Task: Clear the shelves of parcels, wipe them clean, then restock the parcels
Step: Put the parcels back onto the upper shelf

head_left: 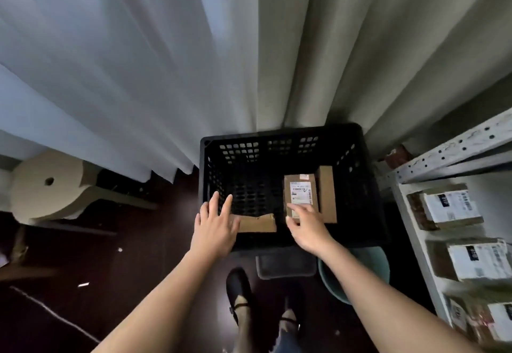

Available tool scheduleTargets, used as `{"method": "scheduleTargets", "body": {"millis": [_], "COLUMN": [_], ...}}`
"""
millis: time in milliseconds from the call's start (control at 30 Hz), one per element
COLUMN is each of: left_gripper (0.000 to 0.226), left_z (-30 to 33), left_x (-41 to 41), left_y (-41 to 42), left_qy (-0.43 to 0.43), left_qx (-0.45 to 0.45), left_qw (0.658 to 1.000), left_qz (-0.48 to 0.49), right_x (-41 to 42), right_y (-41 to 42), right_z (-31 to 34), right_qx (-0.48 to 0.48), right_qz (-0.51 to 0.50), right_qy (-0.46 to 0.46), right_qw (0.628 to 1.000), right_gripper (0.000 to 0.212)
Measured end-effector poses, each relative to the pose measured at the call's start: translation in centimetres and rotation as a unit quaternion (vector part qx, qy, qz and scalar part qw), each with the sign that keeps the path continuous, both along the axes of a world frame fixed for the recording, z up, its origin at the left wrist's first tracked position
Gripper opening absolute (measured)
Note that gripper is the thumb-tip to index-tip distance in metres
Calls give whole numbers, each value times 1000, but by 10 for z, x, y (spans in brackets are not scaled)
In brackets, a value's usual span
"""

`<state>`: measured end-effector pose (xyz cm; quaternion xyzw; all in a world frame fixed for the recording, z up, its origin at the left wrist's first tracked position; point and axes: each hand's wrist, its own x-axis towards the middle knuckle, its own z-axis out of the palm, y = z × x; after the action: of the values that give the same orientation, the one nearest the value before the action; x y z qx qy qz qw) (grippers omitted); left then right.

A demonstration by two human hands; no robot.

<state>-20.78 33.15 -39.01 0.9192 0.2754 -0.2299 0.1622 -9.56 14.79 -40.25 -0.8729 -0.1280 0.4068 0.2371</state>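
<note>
Right hand [306, 228] pinches labelled parcel [300, 196]; print unreadable.

dim, blurred, warped at edges

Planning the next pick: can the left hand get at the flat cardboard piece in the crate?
Probably yes: the left hand is open, already over the crate rim beside the cardboard piece, nothing between.
</note>
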Motion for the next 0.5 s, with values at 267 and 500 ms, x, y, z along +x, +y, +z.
{"method": "scheduleTargets", "body": {"millis": [267,500], "left_gripper": [59,86], "left_z": [-130,-174], "left_x": [14,29], "left_y": [21,25], "left_qy": [98,139], "left_qx": [-106,69], "left_qw": [987,978], "left_qz": [74,-138], "right_x": [12,6], "right_y": [30,52], "right_z": [-131,-193], "right_qx": [1,-47], "right_qz": [-72,-179], "right_qy": [106,215], "right_qw": [992,959], "right_gripper": [47,51]}}
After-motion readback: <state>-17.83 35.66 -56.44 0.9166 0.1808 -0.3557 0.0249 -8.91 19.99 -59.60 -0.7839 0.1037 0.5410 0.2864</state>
